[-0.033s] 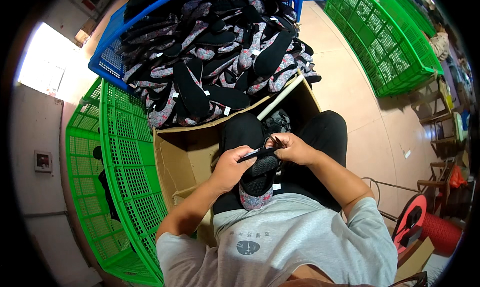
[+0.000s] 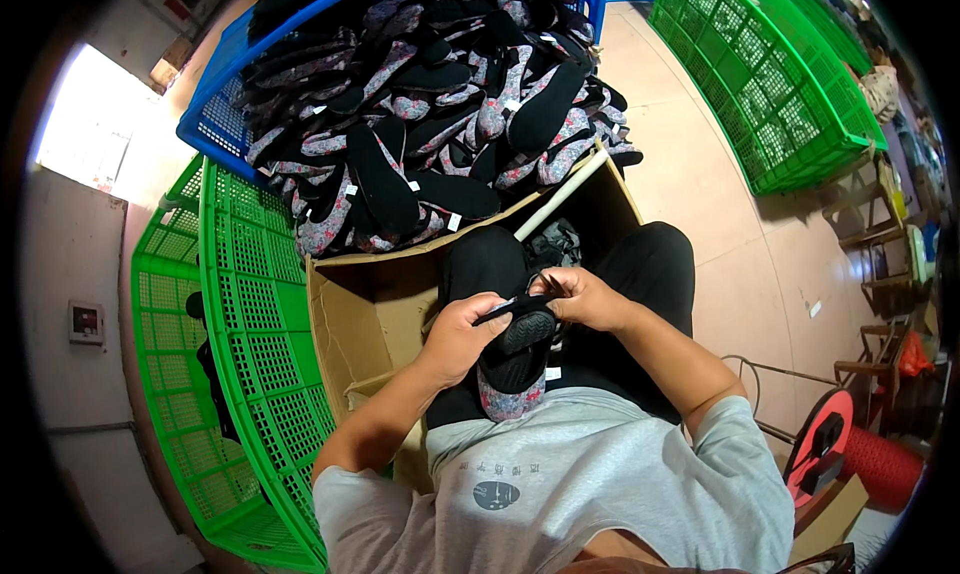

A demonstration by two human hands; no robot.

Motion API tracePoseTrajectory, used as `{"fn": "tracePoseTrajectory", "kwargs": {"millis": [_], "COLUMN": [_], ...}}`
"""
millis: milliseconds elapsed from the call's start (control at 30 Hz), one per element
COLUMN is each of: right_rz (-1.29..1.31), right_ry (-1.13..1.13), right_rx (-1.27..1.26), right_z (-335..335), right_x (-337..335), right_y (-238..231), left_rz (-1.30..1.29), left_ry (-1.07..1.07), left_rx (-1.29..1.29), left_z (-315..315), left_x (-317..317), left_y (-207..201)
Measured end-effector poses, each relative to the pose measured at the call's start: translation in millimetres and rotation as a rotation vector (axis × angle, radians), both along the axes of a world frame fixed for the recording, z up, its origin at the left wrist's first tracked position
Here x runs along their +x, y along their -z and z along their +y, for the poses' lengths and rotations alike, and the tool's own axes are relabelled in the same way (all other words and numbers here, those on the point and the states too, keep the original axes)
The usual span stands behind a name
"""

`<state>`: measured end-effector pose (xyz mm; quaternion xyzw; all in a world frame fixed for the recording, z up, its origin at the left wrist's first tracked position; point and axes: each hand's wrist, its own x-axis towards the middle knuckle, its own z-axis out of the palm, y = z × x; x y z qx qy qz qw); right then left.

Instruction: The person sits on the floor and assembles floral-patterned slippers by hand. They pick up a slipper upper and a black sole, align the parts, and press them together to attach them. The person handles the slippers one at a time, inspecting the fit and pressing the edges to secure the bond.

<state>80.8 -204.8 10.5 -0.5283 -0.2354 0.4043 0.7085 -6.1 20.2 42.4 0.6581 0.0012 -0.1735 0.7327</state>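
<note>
A floral slipper (image 2: 512, 402) with a black inside rests between my thighs, its rounded end toward my grey shirt. My left hand (image 2: 464, 336) is closed on the black edge of the slipper's far part, thumb on top, where a textured black patch (image 2: 528, 330) shows. At the other side of that edge, my right hand (image 2: 588, 300) is closed around a small dark pointed tool (image 2: 552, 283) that looks like thread snips. Its fingers are close against the slipper's edge; whether they also grip it is hard to tell.
Ahead, a blue crate (image 2: 215, 124) is heaped with black and floral slippers (image 2: 385, 179). An open cardboard box (image 2: 345, 309) with a white tube (image 2: 562, 194) stands before my knees. Green crates (image 2: 265, 344) stand at left and far right; a red spool (image 2: 880, 469) is at lower right.
</note>
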Motion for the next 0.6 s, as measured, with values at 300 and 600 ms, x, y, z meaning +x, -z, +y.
{"fn": "tracePoseTrajectory", "kwargs": {"millis": [300,600], "right_rz": [0.364,0.280], "right_ry": [0.171,0.354], "right_rx": [0.127,0.091], "right_z": [22,35], "right_x": [-19,-39], "right_y": [31,51], "left_rz": [0.463,0.247], "left_ry": [0.093,-0.144], "left_rx": [-0.581,-0.902], "left_z": [8,10], "left_x": [-3,0], "left_y": [-6,-1]}}
